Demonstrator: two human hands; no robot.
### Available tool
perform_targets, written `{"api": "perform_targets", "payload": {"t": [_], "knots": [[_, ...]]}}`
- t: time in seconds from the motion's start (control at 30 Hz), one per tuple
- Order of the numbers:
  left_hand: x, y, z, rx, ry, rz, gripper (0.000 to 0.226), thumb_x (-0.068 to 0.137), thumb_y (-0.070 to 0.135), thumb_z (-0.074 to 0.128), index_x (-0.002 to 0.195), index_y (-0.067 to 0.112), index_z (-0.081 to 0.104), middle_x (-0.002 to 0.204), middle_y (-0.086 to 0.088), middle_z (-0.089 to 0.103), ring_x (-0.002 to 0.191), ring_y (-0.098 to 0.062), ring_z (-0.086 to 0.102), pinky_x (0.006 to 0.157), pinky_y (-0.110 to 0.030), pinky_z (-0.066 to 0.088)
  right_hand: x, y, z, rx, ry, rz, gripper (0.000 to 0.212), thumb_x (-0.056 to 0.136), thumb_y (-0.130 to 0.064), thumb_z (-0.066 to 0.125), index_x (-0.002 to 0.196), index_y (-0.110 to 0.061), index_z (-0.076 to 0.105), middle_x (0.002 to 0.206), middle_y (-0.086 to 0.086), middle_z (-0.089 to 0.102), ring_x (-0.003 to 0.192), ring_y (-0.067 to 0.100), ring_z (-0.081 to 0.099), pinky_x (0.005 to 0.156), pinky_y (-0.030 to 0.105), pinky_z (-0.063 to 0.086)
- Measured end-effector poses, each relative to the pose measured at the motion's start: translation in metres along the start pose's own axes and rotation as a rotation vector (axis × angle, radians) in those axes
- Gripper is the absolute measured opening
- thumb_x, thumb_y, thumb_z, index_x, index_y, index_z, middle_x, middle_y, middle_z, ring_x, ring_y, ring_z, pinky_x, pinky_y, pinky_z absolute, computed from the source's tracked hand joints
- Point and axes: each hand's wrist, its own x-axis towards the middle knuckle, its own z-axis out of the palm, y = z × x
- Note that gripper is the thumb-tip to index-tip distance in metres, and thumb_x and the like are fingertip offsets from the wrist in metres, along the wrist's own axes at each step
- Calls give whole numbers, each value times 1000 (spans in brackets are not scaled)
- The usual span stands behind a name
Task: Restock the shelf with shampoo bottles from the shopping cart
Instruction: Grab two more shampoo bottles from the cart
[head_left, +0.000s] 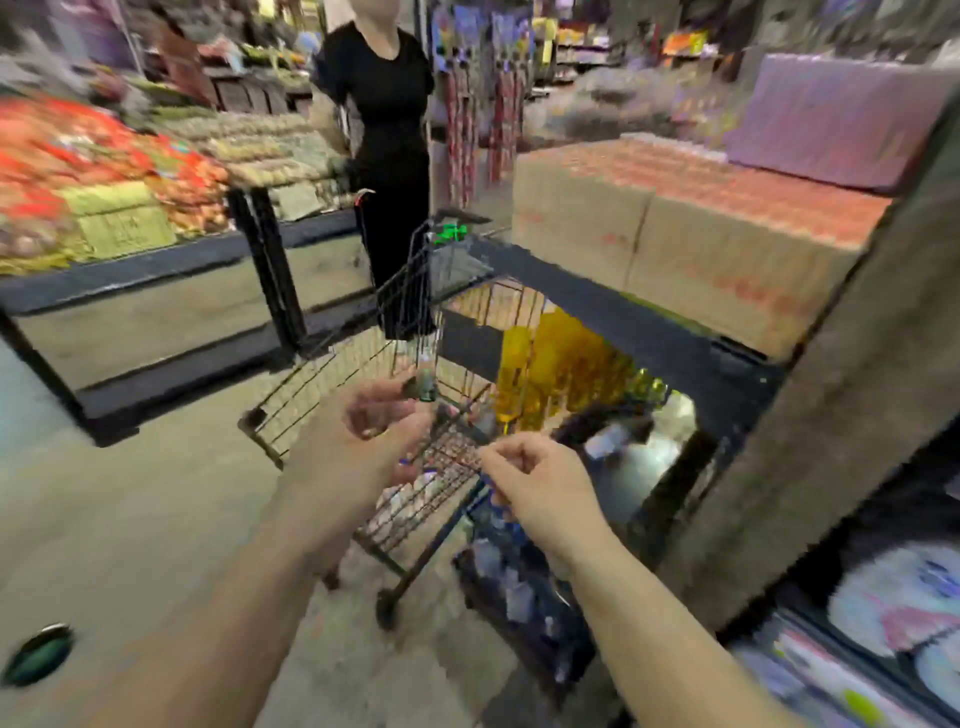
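The frame is blurred by motion. A dark wire shopping cart stands in front of me, its far end beside the shelf. A small bottle with a dark green top stands upright in the cart. My left hand hovers over the cart with fingers apart, its fingertips close to that bottle; whether they touch is unclear. My right hand hangs over the cart's near right corner, fingers curled in with nothing visible in them. Dark blue packs or bottles sit low under my right wrist.
A person in black stands behind the cart. On the right, a dark-framed shelf carries cardboard boxes on top and yellow bottles below. A produce display fills the left. A green round object lies on the floor.
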Motion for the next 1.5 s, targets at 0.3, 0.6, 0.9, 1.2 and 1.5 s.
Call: {"api": "perform_targets", "payload": {"t": [0.3, 0.6, 0.9, 1.2, 1.5], "knots": [[165, -74, -77, 109, 47, -265, 26, 84, 18, 72, 107, 21, 60, 101, -4, 68, 91, -23, 68, 80, -43, 59, 139, 42, 118, 94, 3, 305, 9, 87, -25, 66, 87, -16, 70, 71, -2, 65, 67, 16, 59, 62, 30, 47], [318, -176, -90, 215, 27, -449, 26, 88, 12, 68, 111, 19, 58, 101, -4, 68, 90, -24, 68, 75, -40, 58, 281, 125, 200, 203, 11, 584, 16, 93, -9, 49, 96, -15, 63, 68, 4, 57, 54, 17, 47, 52, 30, 39], [426, -341, -101, 455, -281, -770, 31, 86, 12, 68, 114, 10, 55, 101, -5, 66, 80, -14, 61, 53, -20, 52, 350, 228, 295, 132, 190, 989, 36, 92, -7, 48, 127, -2, 53, 103, 12, 59, 86, 21, 51, 71, 27, 42], [449, -472, -100, 837, -582, -864, 36, 76, 20, 73, 104, 18, 51, 100, -3, 62, 88, -22, 64, 83, -33, 53, 360, 313, 364, -195, 242, 1256, 41, 93, -21, 47, 133, -19, 43, 126, 13, 58, 101, 30, 59, 80, 32, 48], [441, -490, -103, 962, -659, -703, 51, 68, 39, 73, 113, 17, 63, 106, -3, 68, 95, -24, 64, 82, -34, 53, 348, 327, 390, -231, 231, 1253, 41, 82, -38, 59, 118, -21, 53, 111, 6, 68, 101, 29, 65, 84, 37, 53]]}}
